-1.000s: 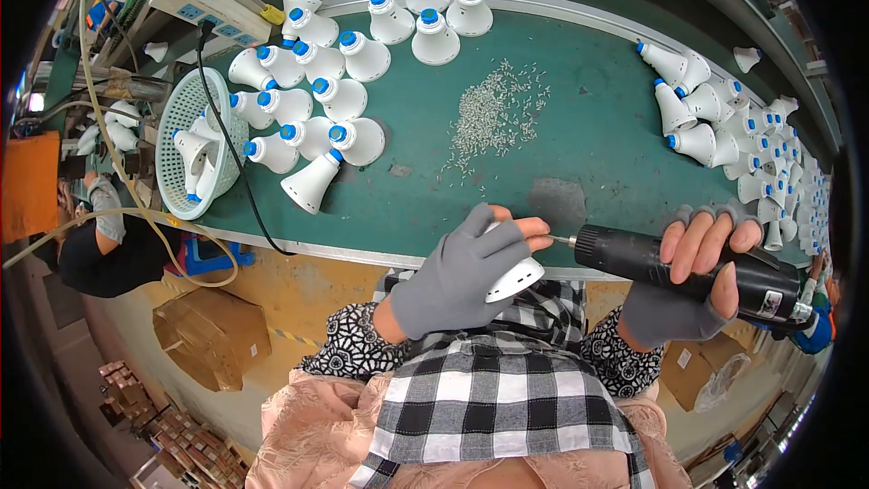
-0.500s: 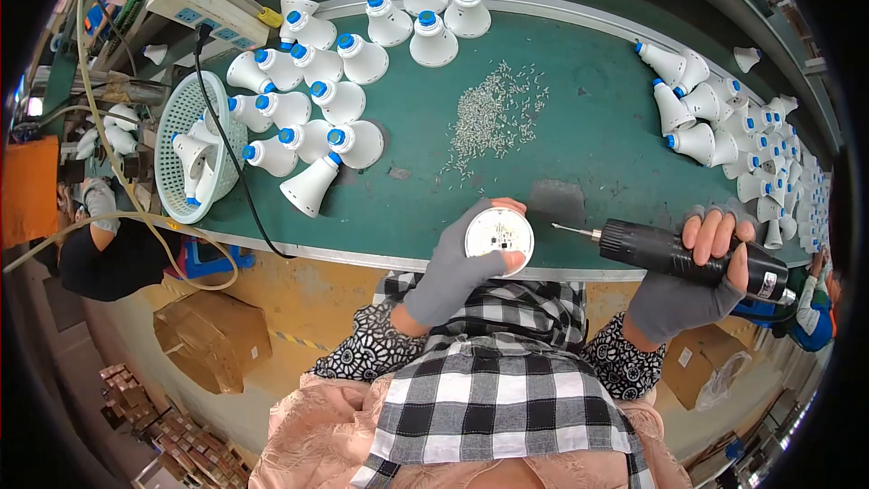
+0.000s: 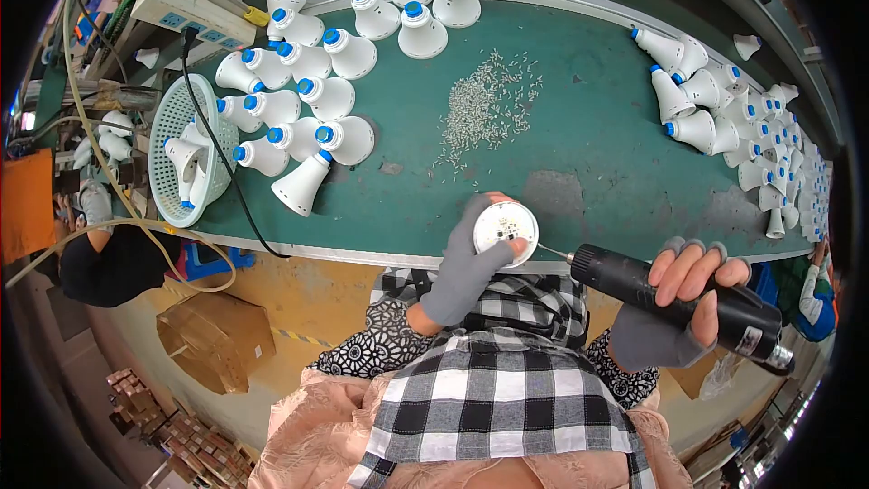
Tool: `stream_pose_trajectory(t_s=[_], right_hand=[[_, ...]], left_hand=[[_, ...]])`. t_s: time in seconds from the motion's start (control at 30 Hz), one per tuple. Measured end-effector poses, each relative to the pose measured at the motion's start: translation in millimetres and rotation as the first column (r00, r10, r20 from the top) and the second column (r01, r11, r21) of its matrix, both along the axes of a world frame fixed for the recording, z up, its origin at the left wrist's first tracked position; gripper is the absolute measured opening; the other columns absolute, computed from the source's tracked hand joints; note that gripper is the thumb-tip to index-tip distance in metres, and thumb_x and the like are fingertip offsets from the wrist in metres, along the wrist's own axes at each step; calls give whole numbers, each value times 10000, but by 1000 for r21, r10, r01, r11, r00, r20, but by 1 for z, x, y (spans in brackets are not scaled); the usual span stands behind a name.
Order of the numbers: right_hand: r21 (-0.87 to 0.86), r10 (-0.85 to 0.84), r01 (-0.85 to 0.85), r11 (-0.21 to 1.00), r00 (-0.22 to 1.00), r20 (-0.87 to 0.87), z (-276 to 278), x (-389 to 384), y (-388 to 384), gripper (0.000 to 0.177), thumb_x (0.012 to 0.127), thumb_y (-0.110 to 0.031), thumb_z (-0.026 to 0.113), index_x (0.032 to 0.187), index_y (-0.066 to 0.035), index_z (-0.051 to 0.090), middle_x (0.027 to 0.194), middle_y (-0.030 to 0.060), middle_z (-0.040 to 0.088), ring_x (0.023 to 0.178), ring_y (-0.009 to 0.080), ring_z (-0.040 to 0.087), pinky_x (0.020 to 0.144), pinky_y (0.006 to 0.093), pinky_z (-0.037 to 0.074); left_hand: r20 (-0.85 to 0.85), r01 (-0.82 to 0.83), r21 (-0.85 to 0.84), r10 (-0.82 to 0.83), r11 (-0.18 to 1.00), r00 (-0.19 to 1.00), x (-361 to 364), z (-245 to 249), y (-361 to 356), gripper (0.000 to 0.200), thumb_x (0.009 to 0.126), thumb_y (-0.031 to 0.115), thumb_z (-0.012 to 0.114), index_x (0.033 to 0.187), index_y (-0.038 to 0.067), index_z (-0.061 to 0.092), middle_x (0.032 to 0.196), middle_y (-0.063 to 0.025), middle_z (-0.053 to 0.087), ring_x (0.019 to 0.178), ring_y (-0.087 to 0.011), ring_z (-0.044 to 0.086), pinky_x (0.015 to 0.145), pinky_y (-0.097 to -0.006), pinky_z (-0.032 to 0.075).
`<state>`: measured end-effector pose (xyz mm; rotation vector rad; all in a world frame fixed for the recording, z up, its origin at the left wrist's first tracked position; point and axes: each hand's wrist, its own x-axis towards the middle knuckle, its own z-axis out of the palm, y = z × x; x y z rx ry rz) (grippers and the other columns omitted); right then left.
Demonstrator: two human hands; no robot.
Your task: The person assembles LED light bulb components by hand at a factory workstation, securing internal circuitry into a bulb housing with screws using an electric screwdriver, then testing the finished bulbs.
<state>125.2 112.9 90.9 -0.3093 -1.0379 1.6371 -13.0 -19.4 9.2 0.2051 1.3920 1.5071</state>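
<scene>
My left hand [image 3: 472, 264], in a grey fingerless glove, holds a round white lamp housing [image 3: 494, 225] with its open face and small circuit parts turned up. My right hand [image 3: 674, 308], gloved alike, is wrapped round a black electric screwdriver [image 3: 625, 282]. Its thin bit points left and its tip is at the right rim of the housing; whether they touch I cannot tell. Beyond my hands a pile of small screws [image 3: 484, 109] lies on the green table [image 3: 597, 163].
White lamp housings with blue caps [image 3: 348, 140] stand and lie at the left. More housings [image 3: 692, 131] crowd the right side. A pale basket [image 3: 161, 183] holds several. A power strip [image 3: 186, 18] and black cable [image 3: 217, 140] are at the left. Another person's arm [image 3: 95, 208] shows far left.
The screwdriver in my right hand has moved left and slightly down, bringing its bit to the housing. My left hand has shifted a little with the housing, and the whole view has shifted slightly.
</scene>
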Motion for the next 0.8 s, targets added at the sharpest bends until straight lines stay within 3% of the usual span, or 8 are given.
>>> stream_pose_trajectory(t_s=[0.07,0.27,0.37,0.8], right_hand=[[23,-45,45,999,999,26,3,-4,-8,247,835,-89,594,1043,-75,461,750,45,483,609,160,517,639,321,443],[67,-73,66,996,990,119,0,3,-20,285,823,-90,618,1046,-78,442,719,38,463,611,169,525,660,347,453],[67,-21,9,998,983,184,-3,16,-20,377,848,-114,700,1050,-127,382,790,73,534,642,214,579,684,421,501],[69,-22,10,998,985,173,-8,13,-22,380,853,-96,688,1066,-115,374,807,87,534,661,221,588,695,433,503]], left_hand=[[-62,-13,51,16,999,998,3,-9,1,425,784,153,684,1163,38,527,1129,-88,550,1005,-146,560,855,-283,471],[-356,60,30,-45,998,933,13,-17,2,408,801,143,671,1165,29,525,1139,-71,555,993,-137,579,854,-281,486],[-339,54,15,-46,998,940,14,-14,2,411,808,145,671,1172,32,518,1132,-71,557,996,-138,583,854,-283,488],[-402,74,17,-61,997,914,14,-16,2,402,811,144,677,1164,36,518,1106,-70,557,994,-142,584,850,-284,485]])
